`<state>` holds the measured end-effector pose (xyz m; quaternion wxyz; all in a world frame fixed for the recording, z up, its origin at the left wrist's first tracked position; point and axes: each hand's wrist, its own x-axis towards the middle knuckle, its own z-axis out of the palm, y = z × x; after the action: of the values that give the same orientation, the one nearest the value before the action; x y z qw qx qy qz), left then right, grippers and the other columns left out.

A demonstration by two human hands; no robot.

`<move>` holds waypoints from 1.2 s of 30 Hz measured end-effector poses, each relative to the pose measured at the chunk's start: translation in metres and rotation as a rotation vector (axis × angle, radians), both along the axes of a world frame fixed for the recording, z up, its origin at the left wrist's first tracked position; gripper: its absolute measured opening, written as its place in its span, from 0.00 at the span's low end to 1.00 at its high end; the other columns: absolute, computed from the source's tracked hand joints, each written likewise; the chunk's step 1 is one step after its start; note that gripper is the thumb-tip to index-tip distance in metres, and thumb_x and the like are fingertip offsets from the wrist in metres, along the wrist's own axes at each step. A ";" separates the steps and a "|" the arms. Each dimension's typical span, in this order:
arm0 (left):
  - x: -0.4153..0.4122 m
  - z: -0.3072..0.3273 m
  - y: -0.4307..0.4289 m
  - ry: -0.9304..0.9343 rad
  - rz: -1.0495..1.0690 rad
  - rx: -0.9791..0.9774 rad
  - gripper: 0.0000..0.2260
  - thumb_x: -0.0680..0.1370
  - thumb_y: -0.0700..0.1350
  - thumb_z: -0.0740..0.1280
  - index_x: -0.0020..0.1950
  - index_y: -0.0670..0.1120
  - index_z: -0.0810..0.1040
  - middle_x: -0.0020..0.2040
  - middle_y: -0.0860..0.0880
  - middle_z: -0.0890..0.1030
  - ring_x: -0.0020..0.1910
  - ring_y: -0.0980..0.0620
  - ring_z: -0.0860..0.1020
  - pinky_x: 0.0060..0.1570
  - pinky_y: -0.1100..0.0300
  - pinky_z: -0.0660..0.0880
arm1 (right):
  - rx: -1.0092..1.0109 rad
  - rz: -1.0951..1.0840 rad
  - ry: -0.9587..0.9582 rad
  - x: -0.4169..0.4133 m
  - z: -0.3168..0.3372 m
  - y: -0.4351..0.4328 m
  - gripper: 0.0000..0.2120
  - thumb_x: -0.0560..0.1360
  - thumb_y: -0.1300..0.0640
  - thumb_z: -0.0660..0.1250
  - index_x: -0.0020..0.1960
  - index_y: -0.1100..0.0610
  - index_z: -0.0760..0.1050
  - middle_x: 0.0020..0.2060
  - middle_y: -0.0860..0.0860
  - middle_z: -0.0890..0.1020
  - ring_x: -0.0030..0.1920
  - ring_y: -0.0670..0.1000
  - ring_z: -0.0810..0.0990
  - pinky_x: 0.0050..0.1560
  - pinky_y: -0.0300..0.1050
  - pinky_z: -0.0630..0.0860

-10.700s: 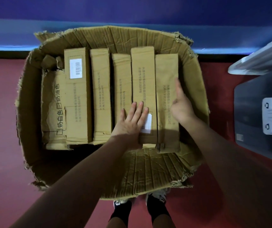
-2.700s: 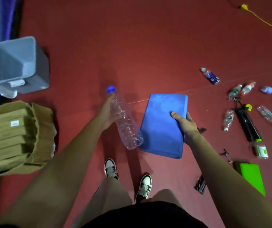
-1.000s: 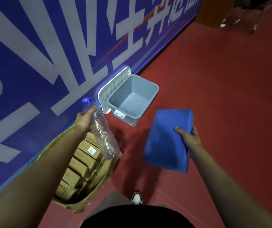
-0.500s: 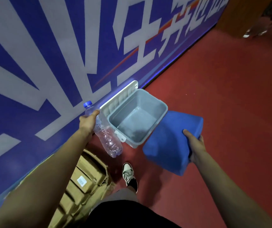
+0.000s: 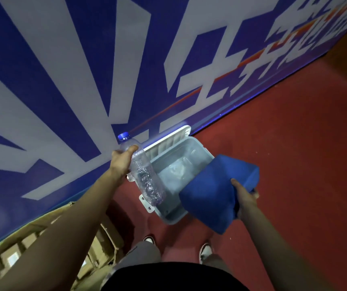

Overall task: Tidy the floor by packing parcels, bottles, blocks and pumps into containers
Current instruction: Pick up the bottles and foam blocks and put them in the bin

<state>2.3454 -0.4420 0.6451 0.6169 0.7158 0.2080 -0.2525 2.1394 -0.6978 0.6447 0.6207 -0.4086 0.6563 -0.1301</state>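
Left hand (image 5: 124,159) is wrapped round the bottle (image 5: 145,179) just below its blue cap. Right hand (image 5: 245,198) grips the blue block (image 5: 212,192) by its near edge, thumb on top. Both are full.

Positions relative to the bin (image 5: 171,215):
- The bottle hangs cap-up and tilted, with its base over the bin's near left rim.
- The block is above the bin's right side and hides part of the opening.
- The lid (image 5: 166,141) stands open on the bin's far side, against the wall (image 5: 63,80).
- The cardboard box (image 5: 42,238) of parcels (image 5: 13,258) is to the bin's left, along the same wall.

My read is that you're about to drop both in. Suggestions:
- Put the block in first. It's the bulky one, so lay it flat on the bin's bottom or stand it against a side wall, and don't let it wedge across the rim.
- Shift the bottle inward so its base clears the rim before you let go. Lower it rather than toss it, since it looks light and may bounce out.
- Lay the bottle on its side beside the block. That keeps room for more.
- Keep both clear of the lid so it can close later.

Writing:
- The wall carries huge white characters on blue with an orange stripe. They're cropped and I can't read them.
- White stickers on the parcels are too blurred to read.
- No label shows on the bottle, and there's no marking on the block or bin.
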 end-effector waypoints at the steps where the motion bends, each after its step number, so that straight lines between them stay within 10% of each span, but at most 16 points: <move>1: 0.003 0.000 -0.005 -0.002 0.014 -0.002 0.10 0.76 0.50 0.66 0.45 0.43 0.72 0.38 0.47 0.73 0.33 0.53 0.72 0.36 0.59 0.69 | -0.001 0.021 -0.013 0.011 -0.005 -0.009 0.40 0.68 0.54 0.75 0.72 0.50 0.56 0.59 0.51 0.73 0.56 0.58 0.75 0.60 0.64 0.71; 4: 0.006 -0.009 -0.015 0.017 0.100 0.005 0.21 0.75 0.52 0.67 0.61 0.41 0.69 0.46 0.46 0.73 0.40 0.51 0.73 0.40 0.57 0.72 | -0.016 0.127 -0.039 0.038 -0.022 -0.036 0.39 0.68 0.57 0.75 0.72 0.54 0.58 0.60 0.51 0.74 0.54 0.56 0.76 0.56 0.57 0.75; 12: -0.046 -0.052 -0.055 0.072 0.452 0.039 0.18 0.73 0.50 0.70 0.56 0.39 0.76 0.48 0.42 0.81 0.43 0.46 0.80 0.52 0.49 0.76 | -0.011 0.408 0.056 0.097 -0.072 -0.109 0.34 0.61 0.56 0.79 0.63 0.54 0.66 0.63 0.57 0.76 0.57 0.58 0.79 0.58 0.62 0.76; 16: -0.076 -0.069 -0.088 0.080 0.597 0.095 0.23 0.71 0.50 0.72 0.60 0.41 0.69 0.56 0.40 0.78 0.53 0.43 0.79 0.59 0.46 0.75 | 0.055 0.466 0.108 0.112 -0.134 -0.154 0.52 0.43 0.42 0.76 0.66 0.49 0.65 0.62 0.50 0.77 0.54 0.57 0.81 0.52 0.65 0.77; 22: -0.072 -0.113 -0.114 0.004 0.551 0.209 0.23 0.72 0.45 0.73 0.60 0.46 0.63 0.56 0.47 0.73 0.55 0.48 0.75 0.60 0.55 0.72 | 0.200 0.513 0.212 0.147 -0.140 -0.132 0.37 0.69 0.45 0.73 0.72 0.47 0.59 0.61 0.46 0.72 0.59 0.57 0.75 0.51 0.67 0.75; 36: -0.060 -0.413 -0.122 -0.103 0.493 0.217 0.26 0.68 0.41 0.76 0.62 0.47 0.68 0.54 0.48 0.77 0.51 0.51 0.78 0.54 0.57 0.76 | 0.250 0.582 0.210 0.213 -0.464 -0.059 0.50 0.61 0.43 0.77 0.74 0.51 0.53 0.68 0.51 0.70 0.59 0.61 0.76 0.50 0.69 0.76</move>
<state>2.2858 -0.5637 0.2322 0.5894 0.7173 0.3701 -0.0340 2.3527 -0.7565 0.1802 0.6061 -0.5108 0.5835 0.1768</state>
